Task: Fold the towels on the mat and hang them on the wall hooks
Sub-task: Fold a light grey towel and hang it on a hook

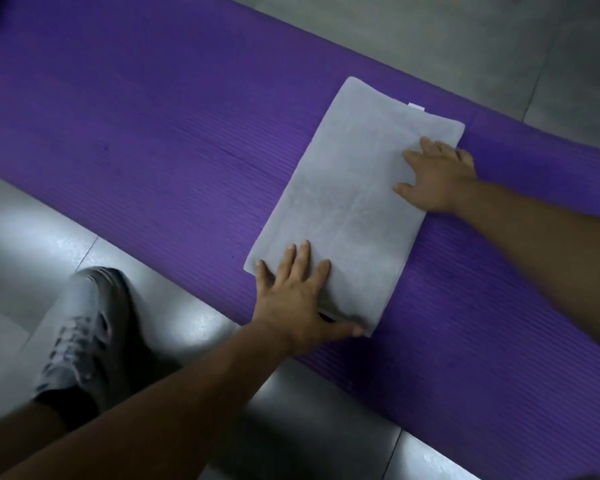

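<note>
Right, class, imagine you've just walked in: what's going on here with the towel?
A person has both hands flat on a pale grey towel that lies folded into a rectangle on the purple mat. The left hand presses the near end, the right hand the far right edge. A grey shoe stands on the tiled floor beside the mat. No hooks show; the towel is not yet hung.

The purple mat (153, 133) runs off the frame at upper left and lower right, the left hand (297, 299) covers part of the near edge of the grey towel (354, 188), the shoe (84, 327) at lower left is blurred, and the white tag (416, 106) on the towel's far edge is too small to read.
</note>
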